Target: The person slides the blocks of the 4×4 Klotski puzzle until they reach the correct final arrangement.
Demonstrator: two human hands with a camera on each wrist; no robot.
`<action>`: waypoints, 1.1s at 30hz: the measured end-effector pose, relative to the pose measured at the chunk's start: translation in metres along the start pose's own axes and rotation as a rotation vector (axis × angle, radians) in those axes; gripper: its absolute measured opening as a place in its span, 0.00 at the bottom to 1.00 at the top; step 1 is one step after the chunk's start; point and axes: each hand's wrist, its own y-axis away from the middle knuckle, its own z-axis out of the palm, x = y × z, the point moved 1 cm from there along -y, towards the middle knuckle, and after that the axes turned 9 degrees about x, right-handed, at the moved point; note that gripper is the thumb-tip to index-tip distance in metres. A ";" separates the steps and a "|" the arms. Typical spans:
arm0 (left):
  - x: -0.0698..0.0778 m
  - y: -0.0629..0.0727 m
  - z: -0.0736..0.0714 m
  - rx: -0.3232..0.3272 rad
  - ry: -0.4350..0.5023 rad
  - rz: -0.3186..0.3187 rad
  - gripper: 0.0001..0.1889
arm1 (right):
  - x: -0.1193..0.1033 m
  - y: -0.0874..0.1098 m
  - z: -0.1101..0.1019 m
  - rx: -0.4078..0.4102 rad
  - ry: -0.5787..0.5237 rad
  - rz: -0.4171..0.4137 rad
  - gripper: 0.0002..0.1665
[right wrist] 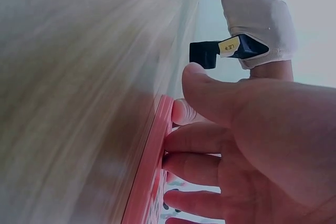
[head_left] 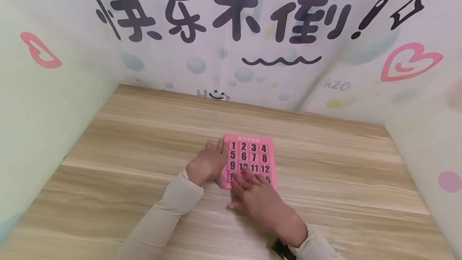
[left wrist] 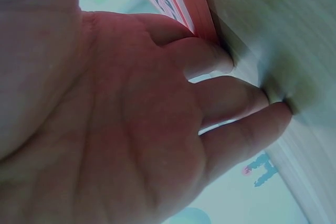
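A pink number slide puzzle [head_left: 249,136] lies flat on the table, with numbered tiles in rows; 1 to 12 read in order in its upper rows. At its left edge rests my left hand [head_left: 209,163], fingers spread and fairly straight, thumb at the lower left corner. In the left wrist view my left fingers [left wrist: 231,98] reach down to the tabletop beside the puzzle's pink side [left wrist: 197,3]. My right hand [head_left: 260,202] lies over the bottom row, extended fingertips touching the tiles and hiding several of them. The right wrist view shows its fingers [right wrist: 194,166] across the puzzle's edge [right wrist: 144,174].
The wood-grain table [head_left: 325,163] extends around the puzzle. A white printed backdrop [head_left: 223,67] with dark lettering rises behind it, with pale side walls left and right. A black strap piece [head_left: 283,248] sits at the right wrist.
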 end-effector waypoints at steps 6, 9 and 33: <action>0.000 -0.001 0.000 0.006 -0.018 0.012 0.61 | -0.002 0.000 0.001 0.003 -0.002 -0.001 0.37; 0.000 -0.001 0.000 0.008 -0.015 0.011 0.61 | -0.002 -0.001 0.002 0.004 -0.003 -0.003 0.37; -0.001 0.000 0.001 0.000 -0.004 0.006 0.60 | 0.009 0.009 -0.010 0.020 -0.017 0.073 0.36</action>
